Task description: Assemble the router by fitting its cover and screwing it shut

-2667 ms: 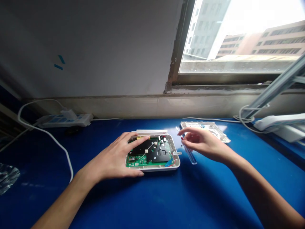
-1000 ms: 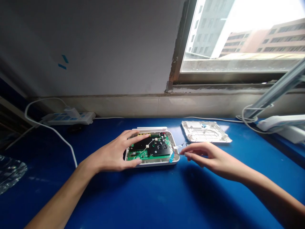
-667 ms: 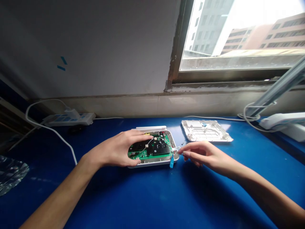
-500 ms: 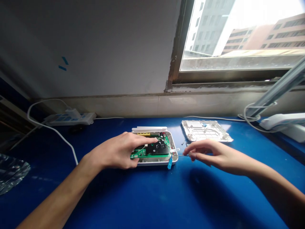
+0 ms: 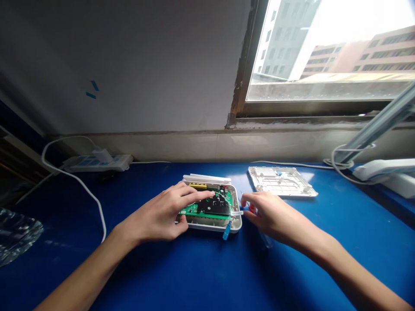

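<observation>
An opened white router (image 5: pixel 207 226) lies on the blue table, its green circuit board (image 5: pixel 191 210) and black metal plate (image 5: pixel 215 205) exposed. My left hand (image 5: pixel 162 211) steadies the router's left side, thumb at the front wall and index finger stretched onto the board by a thin white cable. A blue fibre connector (image 5: pixel 227 230) hangs over the front right rim. Just right of the casing, my right hand (image 5: pixel 269 214) is closed around a screwdriver with a red and clear handle (image 5: pixel 266 240). Its thin shaft points up and away, apart from the router.
Behind my right hand lies the white cover (image 5: pixel 285 183), inner side up. At the back left is a power strip (image 5: pixel 97 162) with a white cable (image 5: pixel 82 183). A lamp arm (image 5: pixel 372 129) rises at the right. Clear plastic packaging (image 5: pixel 19 235) sits far left.
The screwdriver has swung from lying level, pointing at the router's side, to pointing away, with its handle towards me. My right hand has shifted slightly left. The left hand keeps its place.
</observation>
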`<state>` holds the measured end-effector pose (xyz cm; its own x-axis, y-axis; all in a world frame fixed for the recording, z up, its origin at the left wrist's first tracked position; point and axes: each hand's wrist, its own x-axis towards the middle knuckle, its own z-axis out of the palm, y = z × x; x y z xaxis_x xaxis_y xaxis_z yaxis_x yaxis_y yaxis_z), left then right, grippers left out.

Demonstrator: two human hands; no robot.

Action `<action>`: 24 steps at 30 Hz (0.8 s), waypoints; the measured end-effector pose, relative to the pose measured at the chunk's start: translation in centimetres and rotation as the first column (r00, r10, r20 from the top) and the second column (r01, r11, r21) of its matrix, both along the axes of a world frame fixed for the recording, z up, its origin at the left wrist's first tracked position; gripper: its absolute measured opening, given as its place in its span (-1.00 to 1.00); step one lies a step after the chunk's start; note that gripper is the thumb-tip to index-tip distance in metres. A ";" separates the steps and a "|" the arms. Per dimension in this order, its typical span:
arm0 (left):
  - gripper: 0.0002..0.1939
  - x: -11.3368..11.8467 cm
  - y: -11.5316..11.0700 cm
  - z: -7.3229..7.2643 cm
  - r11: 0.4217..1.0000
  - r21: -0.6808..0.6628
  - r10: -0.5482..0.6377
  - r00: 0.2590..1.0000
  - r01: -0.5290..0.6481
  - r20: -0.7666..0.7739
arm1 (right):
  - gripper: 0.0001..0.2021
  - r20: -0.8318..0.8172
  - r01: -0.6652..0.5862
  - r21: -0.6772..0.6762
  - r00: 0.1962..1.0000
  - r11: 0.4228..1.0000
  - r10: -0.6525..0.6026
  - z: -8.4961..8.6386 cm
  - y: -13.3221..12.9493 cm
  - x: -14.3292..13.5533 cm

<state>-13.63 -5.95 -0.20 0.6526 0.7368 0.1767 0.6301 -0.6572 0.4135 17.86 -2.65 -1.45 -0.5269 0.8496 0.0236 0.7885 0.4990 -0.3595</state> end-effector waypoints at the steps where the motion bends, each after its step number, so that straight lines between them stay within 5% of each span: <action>1: -0.04 0.1 0.0 -0.2 1.000 0.017 0.008 1.000 -0.009 0.005 | -0.93 0.022 -0.004 0.000 1.000 1.000 0.004 0.0 0.0 -0.2; 6: -0.08 0.3 0.2 -1.4 0.992 0.123 0.033 0.999 -0.036 0.025 | -0.94 0.063 -0.039 -0.049 0.997 0.998 0.042 1.9 0.2 -0.1; 11: -0.12 0.1 0.2 -2.3 0.983 0.183 0.009 0.998 -0.020 0.057 | -0.62 -0.063 -0.206 -0.024 0.977 0.978 0.204 3.6 0.3 -0.4; 18: -0.15 0.5 -0.2 -3.0 0.981 0.180 0.060 0.993 -0.077 0.098 | -0.60 0.075 -0.337 0.173 0.941 0.925 0.329 1.1 0.5 -1.7; 24: -0.18 0.4 0.0 -3.8 0.959 0.269 0.060 0.990 -0.091 0.124 | -0.83 0.174 -0.434 0.433 0.900 0.790 0.399 -0.5 0.8 -1.1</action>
